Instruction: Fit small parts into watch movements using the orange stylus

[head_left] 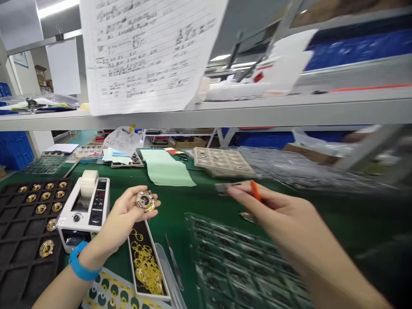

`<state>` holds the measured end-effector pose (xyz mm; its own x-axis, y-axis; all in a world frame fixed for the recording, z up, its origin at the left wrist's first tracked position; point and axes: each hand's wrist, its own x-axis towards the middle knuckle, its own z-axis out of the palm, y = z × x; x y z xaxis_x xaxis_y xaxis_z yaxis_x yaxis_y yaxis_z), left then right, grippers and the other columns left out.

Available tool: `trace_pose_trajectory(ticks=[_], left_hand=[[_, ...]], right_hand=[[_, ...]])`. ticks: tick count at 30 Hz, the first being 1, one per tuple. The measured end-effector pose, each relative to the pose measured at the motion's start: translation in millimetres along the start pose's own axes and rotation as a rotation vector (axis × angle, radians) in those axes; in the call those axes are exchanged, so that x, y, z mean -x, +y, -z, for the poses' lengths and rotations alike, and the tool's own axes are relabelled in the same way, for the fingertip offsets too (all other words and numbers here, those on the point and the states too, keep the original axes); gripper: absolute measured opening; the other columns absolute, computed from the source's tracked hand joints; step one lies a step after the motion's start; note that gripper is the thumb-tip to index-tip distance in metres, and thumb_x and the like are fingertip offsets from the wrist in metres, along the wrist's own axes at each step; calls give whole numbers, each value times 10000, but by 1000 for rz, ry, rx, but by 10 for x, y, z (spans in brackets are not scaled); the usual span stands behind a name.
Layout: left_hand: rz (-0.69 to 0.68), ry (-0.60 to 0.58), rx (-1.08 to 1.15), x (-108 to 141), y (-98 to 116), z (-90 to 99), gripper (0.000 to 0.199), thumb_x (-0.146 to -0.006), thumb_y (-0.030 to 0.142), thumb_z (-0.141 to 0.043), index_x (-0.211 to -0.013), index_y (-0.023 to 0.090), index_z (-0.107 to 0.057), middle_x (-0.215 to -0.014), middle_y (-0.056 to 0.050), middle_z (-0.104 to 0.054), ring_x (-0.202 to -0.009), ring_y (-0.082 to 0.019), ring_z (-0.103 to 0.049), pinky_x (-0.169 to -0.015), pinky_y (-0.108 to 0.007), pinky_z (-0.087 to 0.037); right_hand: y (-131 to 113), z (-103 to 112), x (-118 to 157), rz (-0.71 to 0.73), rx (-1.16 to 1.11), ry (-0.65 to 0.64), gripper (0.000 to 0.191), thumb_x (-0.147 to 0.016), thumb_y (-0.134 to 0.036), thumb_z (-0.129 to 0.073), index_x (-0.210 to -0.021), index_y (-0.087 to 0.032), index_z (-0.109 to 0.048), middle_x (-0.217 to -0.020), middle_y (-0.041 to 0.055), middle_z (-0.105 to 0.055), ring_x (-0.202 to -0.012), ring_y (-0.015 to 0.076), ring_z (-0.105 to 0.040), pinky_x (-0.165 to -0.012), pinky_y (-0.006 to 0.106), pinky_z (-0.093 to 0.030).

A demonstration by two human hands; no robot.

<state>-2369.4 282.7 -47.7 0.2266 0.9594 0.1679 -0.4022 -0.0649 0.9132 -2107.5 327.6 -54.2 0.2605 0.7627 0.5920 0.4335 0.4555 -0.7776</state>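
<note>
In my left hand [127, 214] is a round gold-and-silver part [146, 201] that looks like a watch movement, held face up at its edge. A blue band circles that wrist. My right hand [273, 206], smeared by motion, grips a small tool [222, 188] with an orange part and a greyish tip; its exact kind is blurred. Below the right fingers a small round metal piece [247, 217] lies on the green mat. Under my left hand stands a narrow box [169, 296] of thin yellow rings [144, 262]. Beside it lie tweezers [175, 264].
A white tape dispenser [103, 189] stands left, beside a black compartment tray [19, 244] with several round parts. A clear plastic tray [225, 257] lies front right. Green paper [167, 169] and a beige tray [222, 159] lie behind. A grey shelf [225, 112] crosses above.
</note>
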Motion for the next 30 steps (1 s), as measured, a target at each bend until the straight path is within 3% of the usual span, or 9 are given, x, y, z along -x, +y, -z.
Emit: trace_pose_trajectory(ticks=[3, 6, 11, 13, 17, 23, 30], left_hand=[[-12, -49, -22, 32, -22, -44, 380, -834, 227, -679, -1191, 175, -558, -1240, -133, -642, -1172, -287, -611, -1023, -428, -500], [-33, -101, -83, 76, -33, -87, 395, -879, 287, -667, -1238, 188, -536, -1279, -140, -619, -1196, -276, -596, -1031, -418, -499], [-101, -139, -149, 141, -59, -132, 429, -879, 322, -677, -1270, 213, -537, -1300, -120, -601, -1239, -283, -557, -1014, -422, -524], [-122, -142, -182, 161, -68, -142, 411, -891, 310, -662, -1277, 220, -550, -1296, -110, -605, -1241, -281, -554, -1019, -416, -525], [-146, -132, -264, 194, -84, -157, 386, -920, 262, -615, -1302, 238, -566, -1281, -84, -611, -1183, -251, -595, -1021, -384, -533], [-138, -109, -350, 225, -101, -163, 396, -938, 207, -571, -1325, 290, -571, -1190, -39, -647, -1092, -186, -631, -1012, -308, -531], [-120, -103, -461, 226, -130, -146, 415, -947, 231, -560, -1356, 299, -540, -1247, -50, -627, -1108, -218, -636, -989, -292, -528]], right_hand=[[-487, -201, 184, -29, -215, -95, 257, -710, -471, -721, -622, -230, -703, -728, 54, -648, -692, 215, -576, -618, 340, -458], [-728, -335, 365, 2, -321, -190, 216, -728, -401, -708, -620, -216, -685, -687, 38, -604, -643, 178, -529, -561, 294, -415], [-717, -421, 437, 5, -291, -396, 264, -759, -406, -675, -606, -193, -655, -686, 17, -523, -560, 124, -408, -512, 265, -344], [-698, -419, 427, -3, -292, -430, 260, -761, -396, -666, -600, -192, -651, -728, 27, -532, -585, 128, -435, -526, 263, -362], [-708, -385, 420, -13, -320, -462, 222, -766, -347, -646, -601, -199, -652, -806, 50, -566, -679, 158, -528, -572, 267, -414], [-722, -375, 428, 5, -267, -482, 215, -790, -334, -630, -619, -214, -681, -795, 47, -571, -610, 136, -472, -521, 253, -402], [-695, -383, 454, 44, -232, -442, 182, -783, -295, -630, -625, -213, -667, -768, 31, -576, -595, 129, -484, -508, 250, -392]])
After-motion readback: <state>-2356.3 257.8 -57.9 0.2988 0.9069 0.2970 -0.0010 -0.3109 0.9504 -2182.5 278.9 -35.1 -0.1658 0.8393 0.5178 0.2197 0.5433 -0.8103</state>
